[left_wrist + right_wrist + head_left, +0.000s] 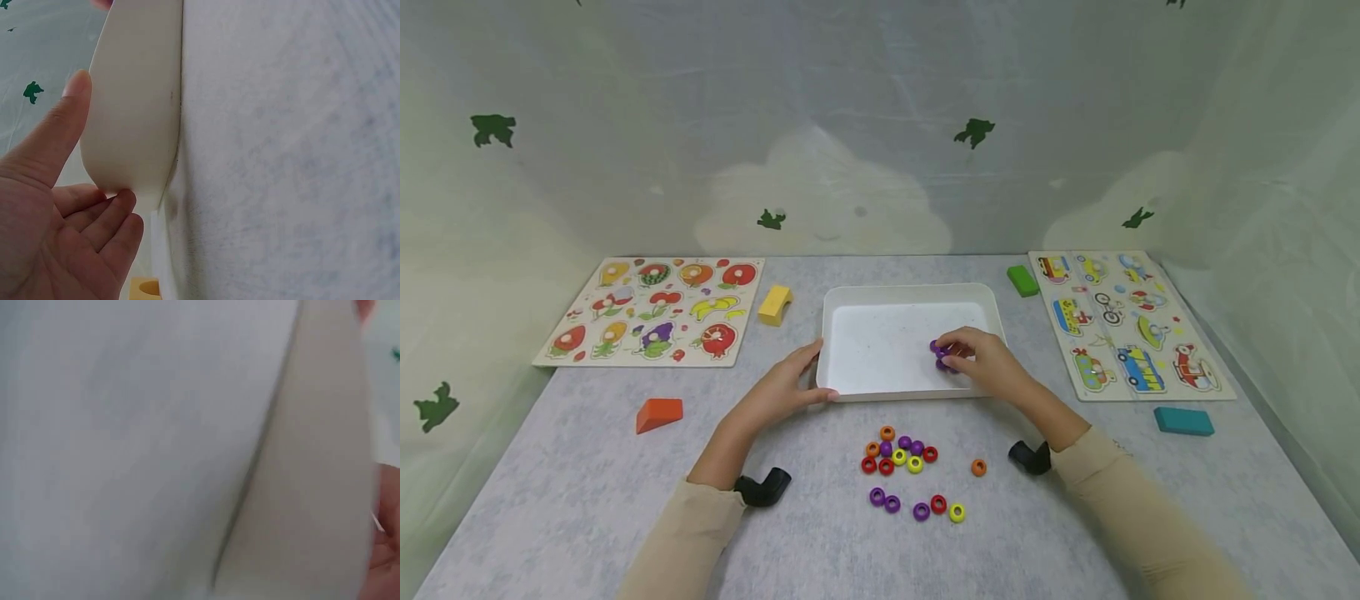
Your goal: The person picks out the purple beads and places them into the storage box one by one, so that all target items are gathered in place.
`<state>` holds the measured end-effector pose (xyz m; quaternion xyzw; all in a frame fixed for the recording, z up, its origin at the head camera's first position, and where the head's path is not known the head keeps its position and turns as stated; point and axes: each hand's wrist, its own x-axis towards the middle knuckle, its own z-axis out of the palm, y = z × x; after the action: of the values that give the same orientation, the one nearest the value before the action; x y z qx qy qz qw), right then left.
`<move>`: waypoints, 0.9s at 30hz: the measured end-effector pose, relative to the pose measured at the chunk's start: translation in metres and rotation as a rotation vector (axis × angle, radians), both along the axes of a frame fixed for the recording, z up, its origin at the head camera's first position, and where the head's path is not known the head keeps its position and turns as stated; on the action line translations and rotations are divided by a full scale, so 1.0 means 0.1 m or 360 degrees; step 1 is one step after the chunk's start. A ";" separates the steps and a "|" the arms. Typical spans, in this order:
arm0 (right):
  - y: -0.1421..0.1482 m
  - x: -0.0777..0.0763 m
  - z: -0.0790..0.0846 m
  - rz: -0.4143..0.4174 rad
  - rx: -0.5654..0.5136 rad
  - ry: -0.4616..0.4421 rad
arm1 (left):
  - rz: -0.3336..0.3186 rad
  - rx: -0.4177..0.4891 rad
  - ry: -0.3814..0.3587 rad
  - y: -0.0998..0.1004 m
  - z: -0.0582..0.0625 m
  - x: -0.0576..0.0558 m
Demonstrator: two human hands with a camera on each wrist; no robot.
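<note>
A shallow white tray [880,346] lies in the middle of the table. My left hand [786,383] holds its near left corner, thumb along the front wall and fingertips against the side; the left wrist view shows these fingers bent at the tray wall [134,106]. Over the tray's right part, my right hand [988,362] pinches several purple beads [941,353] between thumb and fingers, low over the tray floor. In the right wrist view the front wall [306,462] hides most of this hand [384,550] and the beads.
Loose red, orange, yellow and purple beads [899,457] lie before the tray, with an orange bead [978,467] apart at right. A fruit puzzle board [655,312] is at left, a vehicle puzzle board [1131,325] at right. Yellow [775,305], red [659,414], green [1022,281] and teal [1183,421] blocks lie around.
</note>
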<state>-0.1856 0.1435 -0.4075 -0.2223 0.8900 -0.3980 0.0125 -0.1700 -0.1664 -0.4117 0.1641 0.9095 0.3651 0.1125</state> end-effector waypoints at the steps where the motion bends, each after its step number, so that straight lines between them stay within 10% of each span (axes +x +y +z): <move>1: 0.03 -0.04 -0.02 -0.0041 0.0032 -0.0030 | -0.0003 -0.0002 0.0000 0.00 0.00 0.00; 15: 0.03 -0.21 -0.08 -0.0125 0.0299 -0.0253 | 0.0002 -0.0008 -0.0016 -0.01 -0.01 -0.01; 27: -0.08 0.40 0.13 0.0248 -0.0078 0.0105 | 0.0004 -0.0018 -0.0023 0.00 0.00 -0.01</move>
<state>-0.1452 0.1350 -0.3942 -0.3040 0.8599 -0.4100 0.0087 -0.1706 -0.1667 -0.4120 0.1597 0.9109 0.3611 0.1195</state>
